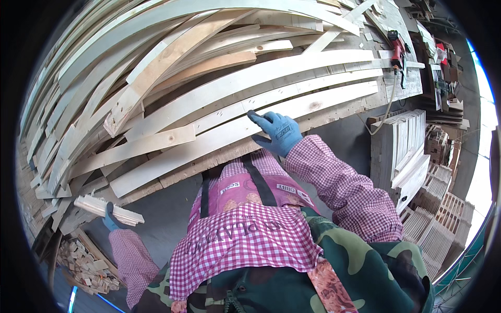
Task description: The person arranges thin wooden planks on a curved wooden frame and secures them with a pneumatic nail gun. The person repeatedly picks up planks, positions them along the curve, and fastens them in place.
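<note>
From your head camera: your right hand (278, 133), blue-gloved, lies flat with fingers spread on a long pale plank (245, 133) at the pile's near edge. Your left hand (110, 219), at 8 o'clock, grips a short bundle of slats (108, 208). You seem to be picking boards; drawing that plank out would need a firm grasp. The workbench (402, 83) carries a red power tool (397, 47) at 2 o'clock, and pallets (438, 219) stand at 4.

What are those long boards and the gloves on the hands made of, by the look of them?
Long boards: pale, unfinished sawn softwood, judging by knots and grain. Gloves: blue, matte, likely rubber-coated fabric; the right hand rests on a board, the left hand grips short wood pieces.
</note>
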`<state>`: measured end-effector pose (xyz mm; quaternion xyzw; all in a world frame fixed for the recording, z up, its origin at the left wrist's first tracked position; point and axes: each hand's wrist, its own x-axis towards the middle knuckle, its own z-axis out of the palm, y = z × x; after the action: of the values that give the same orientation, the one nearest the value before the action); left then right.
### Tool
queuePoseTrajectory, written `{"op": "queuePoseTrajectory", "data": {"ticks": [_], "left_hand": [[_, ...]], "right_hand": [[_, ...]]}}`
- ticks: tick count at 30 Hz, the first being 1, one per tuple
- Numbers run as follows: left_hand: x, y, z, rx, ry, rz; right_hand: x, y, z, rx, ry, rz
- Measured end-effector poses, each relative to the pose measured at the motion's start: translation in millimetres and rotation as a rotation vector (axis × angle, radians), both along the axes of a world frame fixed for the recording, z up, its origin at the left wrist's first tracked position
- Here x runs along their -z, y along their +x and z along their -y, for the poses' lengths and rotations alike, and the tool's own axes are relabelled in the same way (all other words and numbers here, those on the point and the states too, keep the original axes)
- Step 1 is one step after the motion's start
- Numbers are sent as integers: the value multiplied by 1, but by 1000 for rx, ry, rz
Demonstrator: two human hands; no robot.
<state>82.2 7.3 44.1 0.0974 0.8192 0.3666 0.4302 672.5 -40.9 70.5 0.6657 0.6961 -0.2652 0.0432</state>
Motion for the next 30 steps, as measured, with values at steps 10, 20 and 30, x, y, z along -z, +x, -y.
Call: {"op": "queuePoseTrajectory", "data": {"ticks": [10, 20, 30], "left_hand": [[-141, 343, -5, 568, 450, 928], [-137, 506, -15, 1022, 182, 542], [-85, 531, -9, 1518, 78, -373]], "right_hand": [[-83, -45, -1, 308, -312, -1055], [-90, 57, 49, 921, -59, -998], [32, 272, 56, 1957, 104, -1309]]}}
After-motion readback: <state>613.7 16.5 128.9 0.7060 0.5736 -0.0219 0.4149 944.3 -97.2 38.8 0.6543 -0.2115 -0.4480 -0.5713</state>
